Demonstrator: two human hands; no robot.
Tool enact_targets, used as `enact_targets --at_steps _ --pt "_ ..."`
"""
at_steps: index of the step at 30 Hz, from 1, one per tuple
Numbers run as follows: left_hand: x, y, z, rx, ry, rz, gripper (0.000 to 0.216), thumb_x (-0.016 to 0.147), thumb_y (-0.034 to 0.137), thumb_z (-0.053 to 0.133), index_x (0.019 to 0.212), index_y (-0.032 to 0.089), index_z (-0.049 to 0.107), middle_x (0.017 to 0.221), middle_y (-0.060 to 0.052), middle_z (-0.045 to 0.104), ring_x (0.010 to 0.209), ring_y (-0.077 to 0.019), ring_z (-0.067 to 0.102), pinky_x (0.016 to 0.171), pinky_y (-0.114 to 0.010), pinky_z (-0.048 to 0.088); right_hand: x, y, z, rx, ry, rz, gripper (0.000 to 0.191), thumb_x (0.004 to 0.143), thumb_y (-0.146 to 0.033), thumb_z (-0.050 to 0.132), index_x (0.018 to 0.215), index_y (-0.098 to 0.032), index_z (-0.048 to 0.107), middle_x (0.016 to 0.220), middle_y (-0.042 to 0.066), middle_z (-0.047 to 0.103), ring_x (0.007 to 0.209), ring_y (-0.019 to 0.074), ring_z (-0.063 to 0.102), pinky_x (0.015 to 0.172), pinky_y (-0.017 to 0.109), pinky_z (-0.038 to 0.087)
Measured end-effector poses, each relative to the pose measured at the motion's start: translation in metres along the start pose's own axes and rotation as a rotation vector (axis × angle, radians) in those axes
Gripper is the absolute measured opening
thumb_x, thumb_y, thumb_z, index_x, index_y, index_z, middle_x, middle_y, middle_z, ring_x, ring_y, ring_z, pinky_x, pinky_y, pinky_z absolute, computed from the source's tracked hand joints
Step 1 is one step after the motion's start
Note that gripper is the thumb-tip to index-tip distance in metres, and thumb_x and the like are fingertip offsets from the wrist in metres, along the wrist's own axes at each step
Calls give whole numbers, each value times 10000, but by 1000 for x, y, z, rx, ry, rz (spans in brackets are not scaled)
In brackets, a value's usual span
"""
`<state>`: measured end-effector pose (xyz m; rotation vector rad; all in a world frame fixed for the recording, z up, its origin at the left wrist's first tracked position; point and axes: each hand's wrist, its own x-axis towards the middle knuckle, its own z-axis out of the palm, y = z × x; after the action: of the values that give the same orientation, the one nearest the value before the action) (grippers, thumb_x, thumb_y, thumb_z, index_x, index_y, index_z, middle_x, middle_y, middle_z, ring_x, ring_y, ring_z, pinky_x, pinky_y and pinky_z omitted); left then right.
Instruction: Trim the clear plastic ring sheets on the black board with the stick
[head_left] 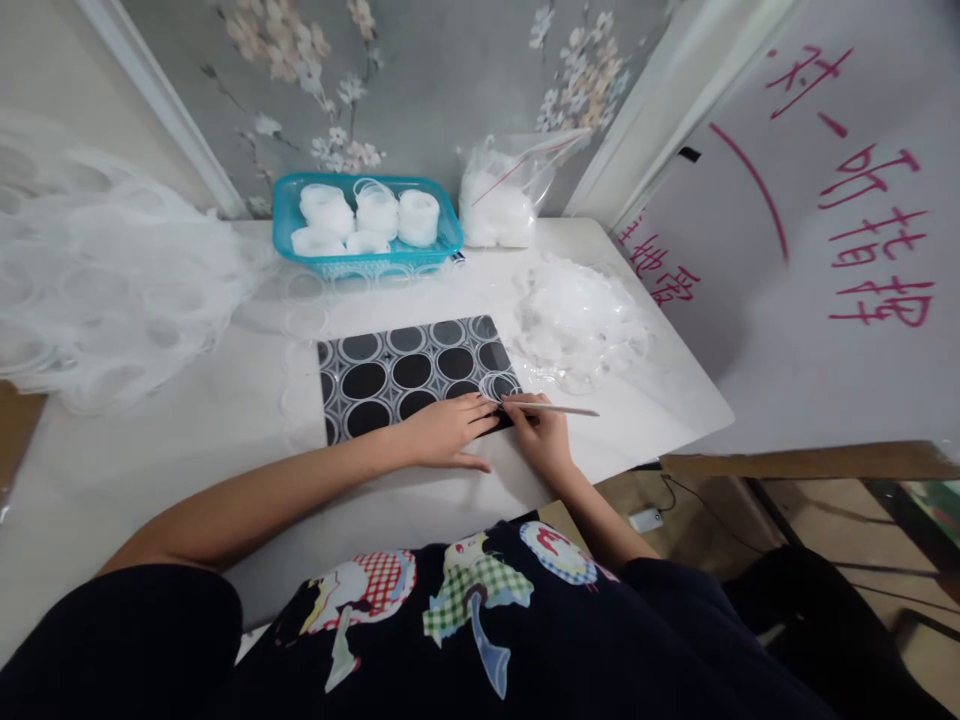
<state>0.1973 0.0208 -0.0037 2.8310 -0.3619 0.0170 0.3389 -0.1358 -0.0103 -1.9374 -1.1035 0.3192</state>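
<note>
A black rectangular board (pixel 411 371) lies on the table, covered by a translucent sheet patterned with rows of rings. My left hand (pixel 446 430) rests flat across its near edge, fingers stretched out toward the right corner. Beside those fingertips, my right hand (pixel 541 435) pinches a thin pale stick-like tool (pixel 559 408) that points out to the right. Several loose clear rings (pixel 496 384) are bunched at the board's right corner, just beyond both hands' fingertips. Whether the tool's inner end touches them is hidden by my fingers.
A turquoise basket (pixel 367 262) holds several stacks of white rings at the back. Next to it stands a clear bag (pixel 502 205) with white contents. Translucent scraps (pixel 581 320) lie right of the board; a big heap of ring-cut sheets (pixel 112 280) fills the left. A whiteboard (pixel 810 380) borders the right.
</note>
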Motion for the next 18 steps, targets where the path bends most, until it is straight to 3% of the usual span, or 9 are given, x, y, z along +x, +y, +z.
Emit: enact_targets --at_steps 3,9,14,18 --pt "-2 0 1 -15 -12 -2 768 916 612 552 1398 16 499 1490 -237 457 1389 -350 436 1174 -438 305 2 2 -1 121 13 101 255 915 -387 587 864 -207 759 947 74 766 882 247 704 770 361 546" --pt "-2 -2 5 -53 2 0 742 915 614 551 1404 58 507 1500 -228 444 1404 -338 422 1174 -447 301 3 1 -1 157 7 140 258 893 -416 611 847 -216 767 947 67 769 888 252 713 784 361 553" --pt "0 -3 11 -96 39 -10 731 916 602 556 1404 58 510 1494 -225 459 1402 -341 422 1180 -451 276 4 2 -4 110 9 120 240 898 -404 611 897 -223 769 945 69 769 886 252 709 785 368 551" --pt "1 0 12 -85 87 4 726 913 589 565 1388 42 520 1454 -239 502 1373 -348 452 1173 -457 286 -5 1 2 -68 32 13 234 920 -375 576 940 -234 761 944 80 765 865 260 673 779 399 546"
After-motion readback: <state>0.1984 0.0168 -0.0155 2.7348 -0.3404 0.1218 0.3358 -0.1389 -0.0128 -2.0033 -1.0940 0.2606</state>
